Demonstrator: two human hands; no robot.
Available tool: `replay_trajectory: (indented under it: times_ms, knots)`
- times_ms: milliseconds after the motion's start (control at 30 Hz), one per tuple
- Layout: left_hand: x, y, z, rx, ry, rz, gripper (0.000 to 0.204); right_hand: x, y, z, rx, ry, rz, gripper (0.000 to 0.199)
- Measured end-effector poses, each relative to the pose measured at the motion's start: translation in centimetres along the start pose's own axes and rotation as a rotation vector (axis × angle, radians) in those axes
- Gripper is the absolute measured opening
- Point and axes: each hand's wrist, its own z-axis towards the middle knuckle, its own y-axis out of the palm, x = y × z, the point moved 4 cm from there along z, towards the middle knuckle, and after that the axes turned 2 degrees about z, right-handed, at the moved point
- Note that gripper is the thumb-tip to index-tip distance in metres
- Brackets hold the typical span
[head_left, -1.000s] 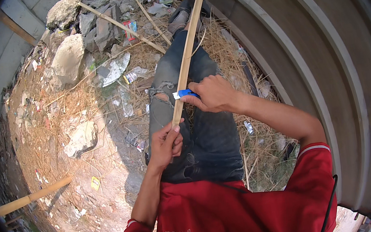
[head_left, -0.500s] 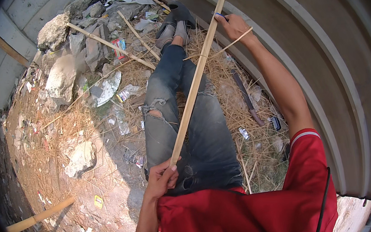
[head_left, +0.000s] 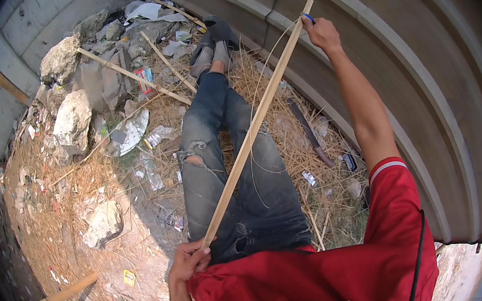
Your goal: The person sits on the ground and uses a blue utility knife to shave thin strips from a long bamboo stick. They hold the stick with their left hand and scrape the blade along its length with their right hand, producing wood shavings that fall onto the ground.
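A long, pale bamboo strip (head_left: 257,123) lies slantwise above my outstretched legs. At its near lower end, my left hand (head_left: 188,260) pinches it between thumb and fingers. My right hand (head_left: 322,33) is at the far upper end, its fingers closed around a small blue object (head_left: 308,19) against the strip. What kind of thing the blue object is, the hand hides. A thin, curling bamboo shaving (head_left: 260,74) hangs from near the right hand and trails over my jeans.
A corrugated metal wall (head_left: 425,85) rises close on the right. Rocks (head_left: 73,120), litter and dry straw cover the ground to the left. Bamboo poles (head_left: 129,75) lie beyond my legs, another bamboo piece (head_left: 60,296) at lower left. A dark, long-bladed tool (head_left: 305,123) lies right of my legs.
My right hand has moved slightly right and down to near the strip's far tip. The strip's near end has shifted left and down with my left hand. The shaving now hangs longer.
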Motion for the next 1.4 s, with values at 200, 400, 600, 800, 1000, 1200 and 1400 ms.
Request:
replay_trajectory:
  times_ms: [200, 400, 600, 800, 1000, 1200, 1400]
  knots:
    - [-5.5, -2.2, -4.6, 0.054, 0.034, -0.026, 0.037, 6.3, -5.1, 2.8, 0.225, 0.029, 0.028, 0.069]
    - [1.0, 1.1, 2.4, 0.249, 0.339, 0.031, 0.038, -4.9, -3.7, -4.0, 0.056, -0.321, -0.113, 0.066]
    - [5.5, 2.8, 5.7, 0.376, 0.515, -0.003, 0.039, -4.2, 0.6, -7.2, -0.106, -0.459, -0.420, 0.061]
    - [5.7, 2.7, 6.3, 0.395, 0.519, -0.083, 0.034, -1.2, 2.6, -9.4, -0.318, -0.375, -0.566, 0.069]
    - [5.5, 2.9, 6.7, 0.392, 0.483, -0.028, 0.034, 3.1, 5.7, -9.6, -0.461, -0.292, -0.588, 0.077]
    - [4.9, 3.3, 7.1, 0.377, 0.446, 0.034, 0.039, 3.6, 5.6, -11.0, -0.494, -0.201, -0.546, 0.085]
    - [4.5, 3.8, 7.3, 0.351, 0.428, 0.148, 0.042, 3.8, 5.7, -12.9, -0.517, -0.273, -0.543, 0.096]
